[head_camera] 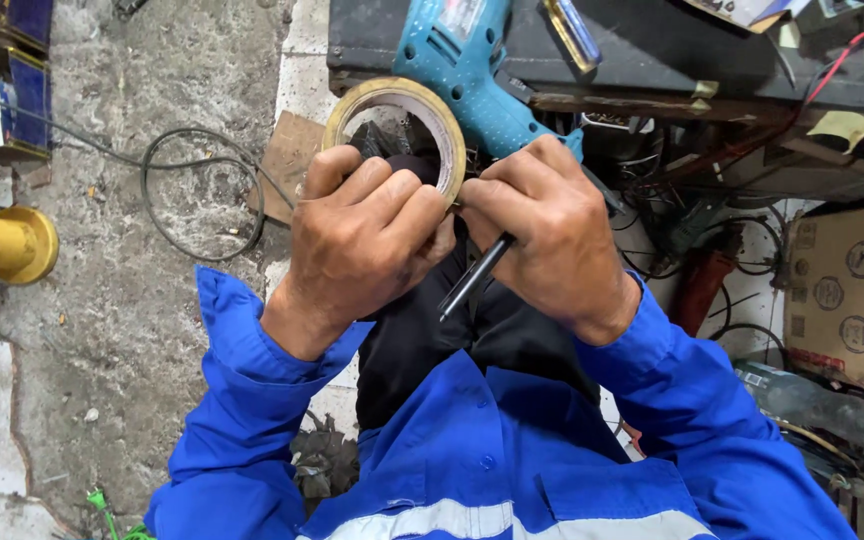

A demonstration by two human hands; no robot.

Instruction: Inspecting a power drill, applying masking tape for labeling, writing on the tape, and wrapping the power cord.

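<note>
Teal power drill (462, 60); yellow spool (7, 243); coiled cable (202, 195); cardboard box (852, 295)

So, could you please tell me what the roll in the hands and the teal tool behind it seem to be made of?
The tape roll, gripped by the left hand, looks like glossy yellowish plastic or paper tape: thin wound layers, slight sheen, hollow centre. The teal drill looks like moulded matte plastic, with visible seams and screw recesses in its casing.

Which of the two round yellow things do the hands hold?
The tape roll, a thin ring held up by both the left hand and right hand. The yellow spool lies apart on the floor, far left.
</note>
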